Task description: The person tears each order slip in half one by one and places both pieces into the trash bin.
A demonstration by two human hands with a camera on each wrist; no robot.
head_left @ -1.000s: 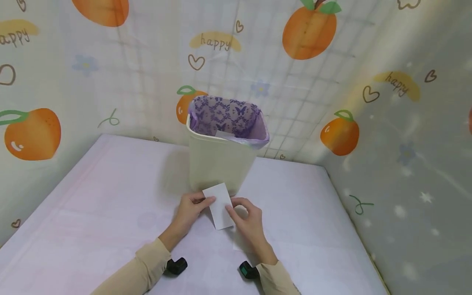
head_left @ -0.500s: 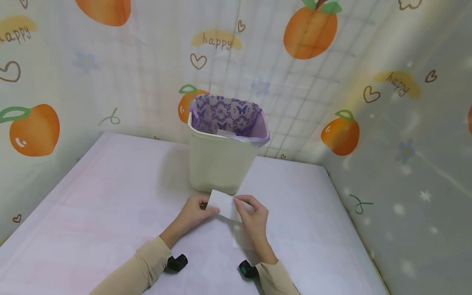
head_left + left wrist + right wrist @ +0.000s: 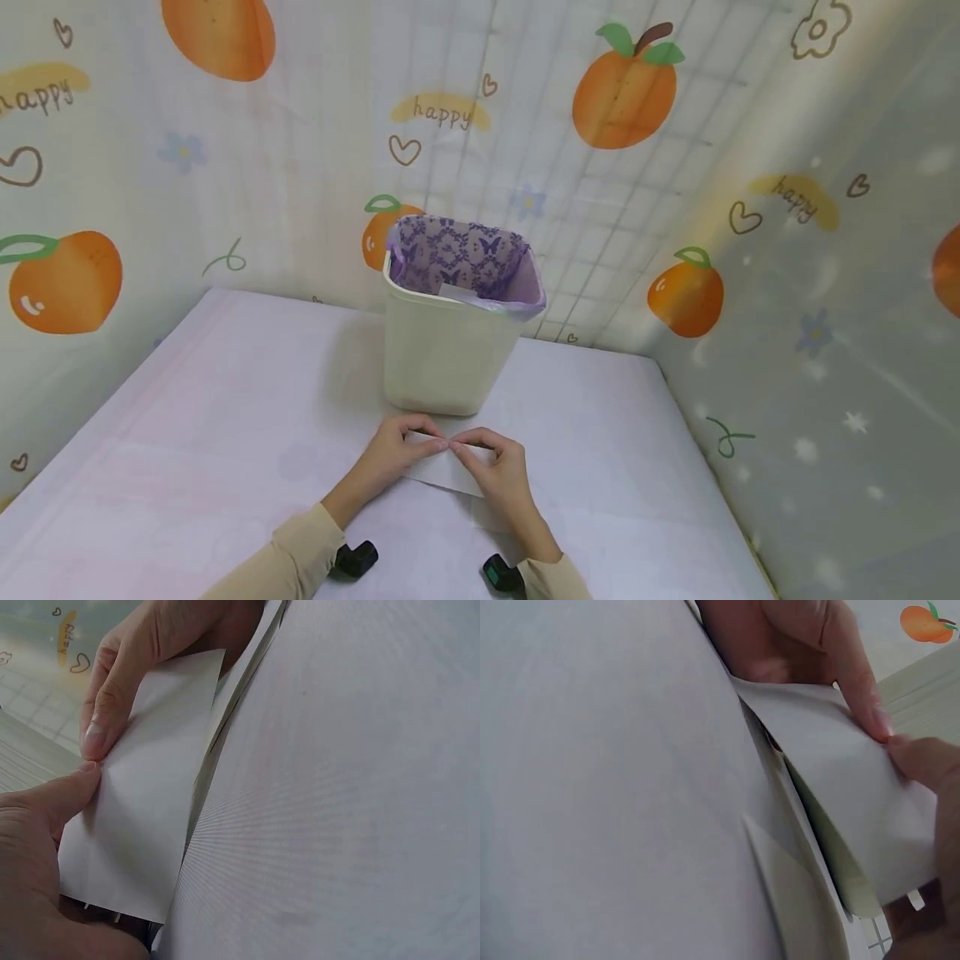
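Note:
Both hands hold a small white sheet of paper (image 3: pixel 442 473) by its upper edge, low over the table in front of the bin. My left hand (image 3: pixel 388 457) pinches it between thumb and fingers. Right beside it, my right hand (image 3: pixel 504 471) pinches the same edge, and the two thumb tips meet at its middle. In the left wrist view the sheet (image 3: pixel 150 787) looks whole, its lower edge hanging free. Another pale piece of paper (image 3: pixel 784 889) lies on the table below, seen in the right wrist view.
A cream waste bin (image 3: pixel 442 358) stands just beyond the hands, lined with a purple butterfly-patterned bag (image 3: pixel 465 246). A piece of white paper (image 3: pixel 457 292) shows inside it. The table (image 3: pixel 247 400) has a pale cover. A printed curtain (image 3: pixel 315 150) hangs behind.
The sheet has been turned from upright to sideways. Both hands have closed in on each other, their thumbs now meeting at its upper edge. The head view has tilted up slightly.

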